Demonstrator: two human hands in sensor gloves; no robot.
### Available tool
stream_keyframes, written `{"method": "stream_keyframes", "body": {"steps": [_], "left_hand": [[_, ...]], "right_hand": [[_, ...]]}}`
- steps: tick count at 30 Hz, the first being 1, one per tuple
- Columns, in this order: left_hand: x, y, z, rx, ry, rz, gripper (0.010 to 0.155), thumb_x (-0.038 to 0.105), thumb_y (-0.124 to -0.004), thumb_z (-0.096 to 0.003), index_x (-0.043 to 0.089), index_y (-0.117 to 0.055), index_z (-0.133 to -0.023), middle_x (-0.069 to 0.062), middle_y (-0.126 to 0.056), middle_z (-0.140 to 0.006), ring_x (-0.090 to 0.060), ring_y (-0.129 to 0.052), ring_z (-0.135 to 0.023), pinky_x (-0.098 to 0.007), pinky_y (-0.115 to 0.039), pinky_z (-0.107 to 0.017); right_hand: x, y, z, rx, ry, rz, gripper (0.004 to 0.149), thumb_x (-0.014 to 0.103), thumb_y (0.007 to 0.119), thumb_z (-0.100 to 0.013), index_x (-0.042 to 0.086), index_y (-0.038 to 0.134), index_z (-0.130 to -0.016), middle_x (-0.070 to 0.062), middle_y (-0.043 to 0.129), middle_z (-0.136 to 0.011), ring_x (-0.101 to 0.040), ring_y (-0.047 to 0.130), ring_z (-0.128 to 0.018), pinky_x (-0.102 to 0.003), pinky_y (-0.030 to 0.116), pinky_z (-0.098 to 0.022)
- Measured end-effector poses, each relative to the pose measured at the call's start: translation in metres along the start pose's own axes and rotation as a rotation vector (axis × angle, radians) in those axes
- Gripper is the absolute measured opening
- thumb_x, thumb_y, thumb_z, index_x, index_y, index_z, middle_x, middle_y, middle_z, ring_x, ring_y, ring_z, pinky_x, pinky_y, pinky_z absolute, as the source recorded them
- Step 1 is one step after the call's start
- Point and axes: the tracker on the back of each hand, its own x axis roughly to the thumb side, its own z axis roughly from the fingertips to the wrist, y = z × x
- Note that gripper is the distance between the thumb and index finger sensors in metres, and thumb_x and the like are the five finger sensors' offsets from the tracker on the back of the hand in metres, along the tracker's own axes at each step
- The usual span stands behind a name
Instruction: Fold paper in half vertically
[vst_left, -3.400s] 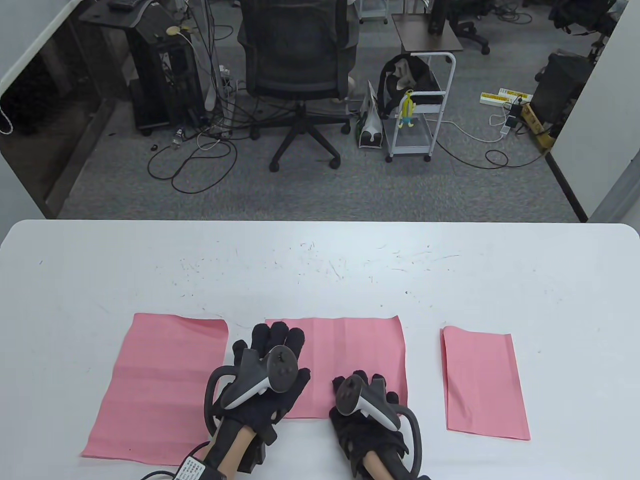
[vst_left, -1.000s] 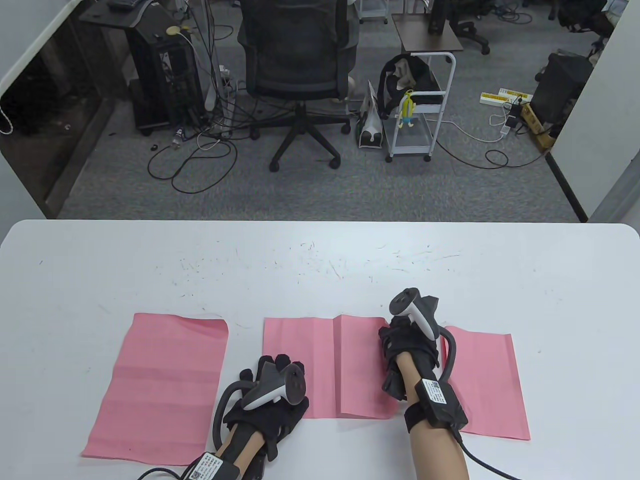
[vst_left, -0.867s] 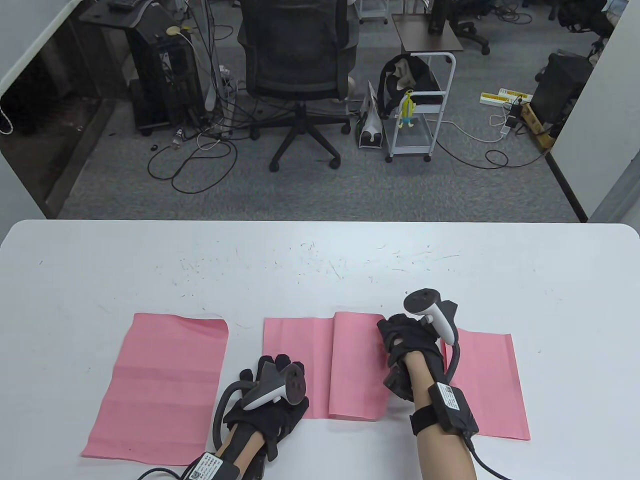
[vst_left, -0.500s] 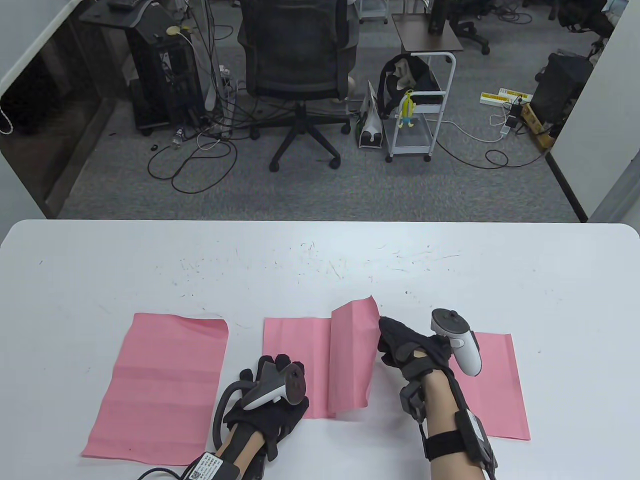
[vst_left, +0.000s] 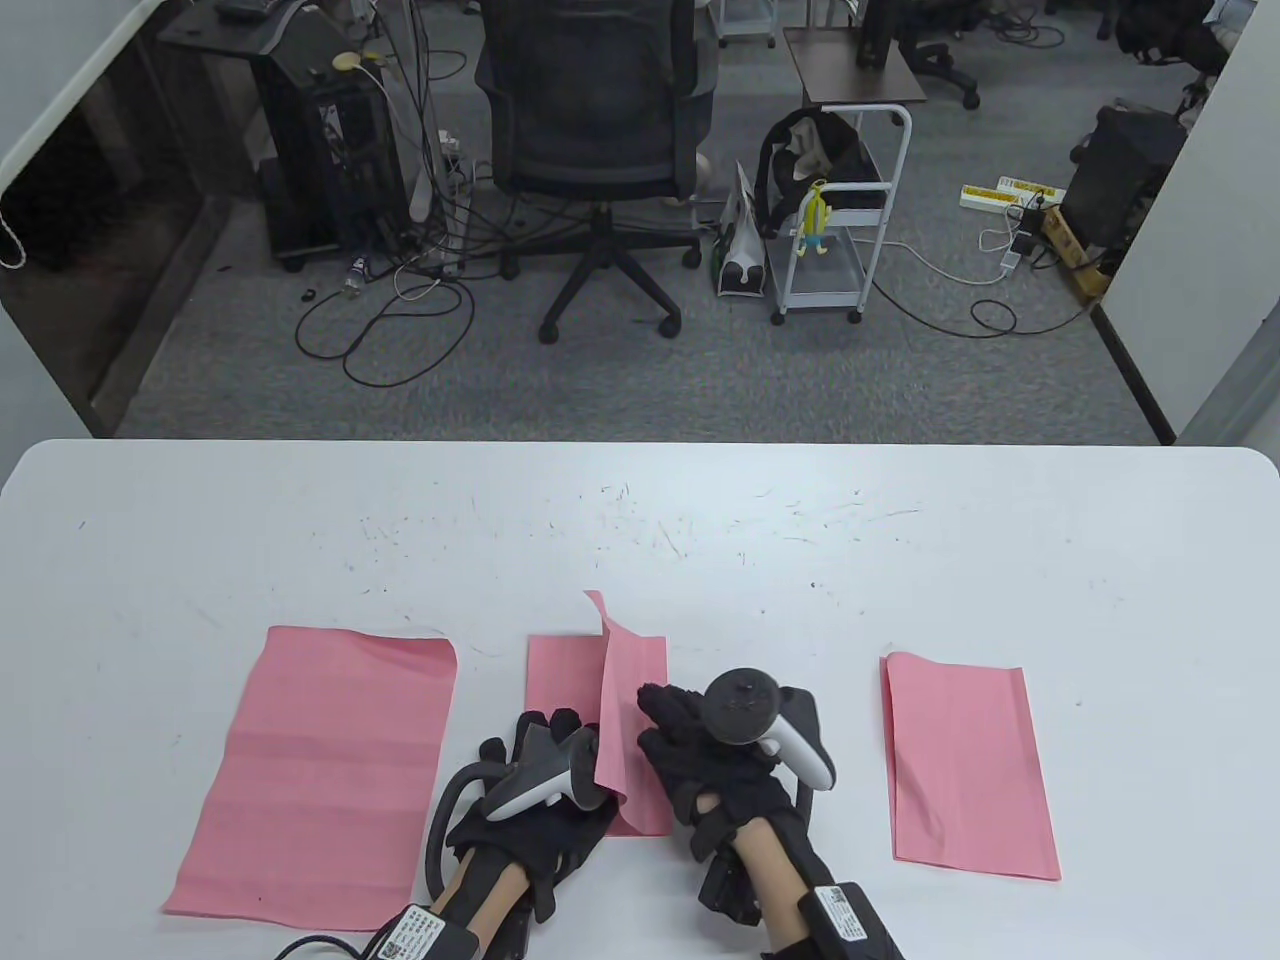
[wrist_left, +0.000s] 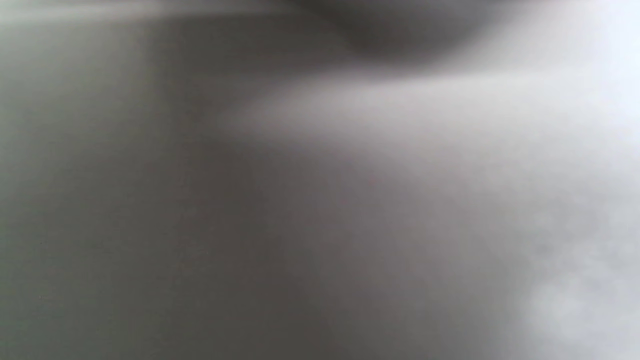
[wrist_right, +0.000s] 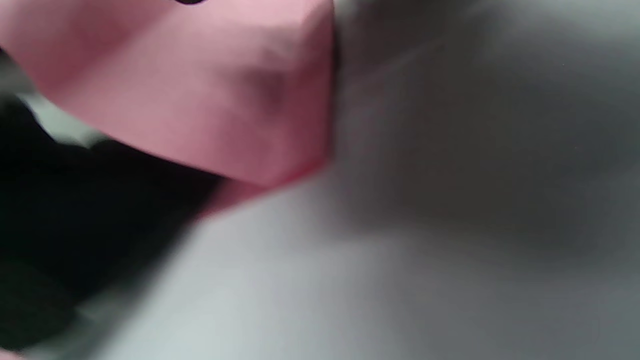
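Our right hand (vst_left: 700, 750) pinches the middle paper's (vst_left: 560, 670) raised flap; our left hand (vst_left: 545, 790) presses flat at its 7 o'clock corner. If the flap lands askew, we crease crooked.

The pink paper (vst_left: 634, 740) between the hands is thin, matt and creased. Both hands, left (vst_left: 540, 800) and right (vst_left: 715, 770), wear black cloth gloves with smooth plastic trackers. The white desk (vst_left: 640, 540) beyond them is smooth, faintly scratched. Flat matt pink sheets (vst_left: 320, 765) lie outside each hand.
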Motion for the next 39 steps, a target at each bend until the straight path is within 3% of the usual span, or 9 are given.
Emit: {"method": "stream_keyframes", "body": {"steps": [3,6,18,23,29,33,39], "left_hand": [[0.000,0.000,0.000,0.002,0.000,0.000,0.077,0.066,-0.033,-0.0516,0.037,0.007,-0.111,0.003,0.014,-0.119,-0.035,0.008,-0.111,-0.066,-0.011,-0.081],[0.000,0.000,0.000,0.001,0.000,0.000,0.077,0.066,-0.033,-0.0515,0.037,0.007,-0.111,0.003,0.014,-0.120,-0.035,0.008,-0.111,-0.066,-0.011,-0.081],[-0.004,0.007,0.004,0.024,0.011,-0.005,0.075,0.066,-0.039,-0.0530,0.040,-0.002,-0.114,0.007,0.005,-0.124,-0.031,-0.001,-0.116,-0.065,-0.017,-0.084],[-0.031,0.025,0.014,0.079,0.062,0.053,0.072,0.062,-0.042,-0.0546,0.040,-0.012,-0.117,0.005,-0.008,-0.128,-0.031,-0.008,-0.118,-0.064,-0.021,-0.084],[-0.064,0.049,0.037,0.210,0.093,0.229,0.073,0.061,-0.042,-0.0555,0.038,-0.012,-0.118,0.003,-0.008,-0.128,-0.033,-0.008,-0.118,-0.065,-0.022,-0.084],[-0.049,0.055,0.045,0.260,0.025,0.223,0.074,0.062,-0.043,-0.0552,0.038,-0.011,-0.118,0.003,-0.006,-0.128,-0.033,-0.007,-0.118,-0.065,-0.022,-0.084],[-0.014,0.040,0.034,0.190,-0.026,0.099,0.075,0.064,-0.043,-0.0546,0.039,-0.008,-0.117,0.005,-0.002,-0.127,-0.031,-0.002,-0.117,-0.065,-0.019,-0.084]], "right_hand": [[0.012,0.019,-0.004,0.009,0.076,0.273,0.063,0.047,0.063,-0.052,0.038,0.033,-0.107,0.002,0.027,-0.118,-0.028,0.026,-0.110,-0.054,0.032,-0.080],[0.014,0.032,-0.009,0.068,0.117,0.370,0.063,0.049,0.055,-0.053,0.036,0.024,-0.106,0.002,0.013,-0.116,-0.027,0.012,-0.107,-0.054,0.021,-0.078],[0.009,0.029,-0.011,0.106,0.110,0.284,0.063,0.049,0.056,-0.053,0.038,0.023,-0.105,0.006,0.009,-0.114,-0.024,0.007,-0.105,-0.052,0.014,-0.076],[0.009,0.029,-0.011,0.107,0.109,0.279,0.063,0.049,0.056,-0.053,0.038,0.022,-0.105,0.007,0.009,-0.114,-0.023,0.006,-0.105,-0.051,0.013,-0.076],[0.009,0.028,-0.011,0.111,0.109,0.277,0.063,0.049,0.056,-0.053,0.038,0.022,-0.105,0.007,0.008,-0.113,-0.023,0.005,-0.105,-0.051,0.013,-0.076],[0.008,0.028,-0.011,0.113,0.109,0.276,0.063,0.049,0.056,-0.053,0.038,0.022,-0.105,0.007,0.008,-0.113,-0.023,0.005,-0.105,-0.051,0.012,-0.076],[0.008,0.028,-0.011,0.113,0.109,0.275,0.063,0.049,0.055,-0.053,0.038,0.021,-0.105,0.007,0.008,-0.113,-0.023,0.005,-0.105,-0.051,0.012,-0.076]]}}
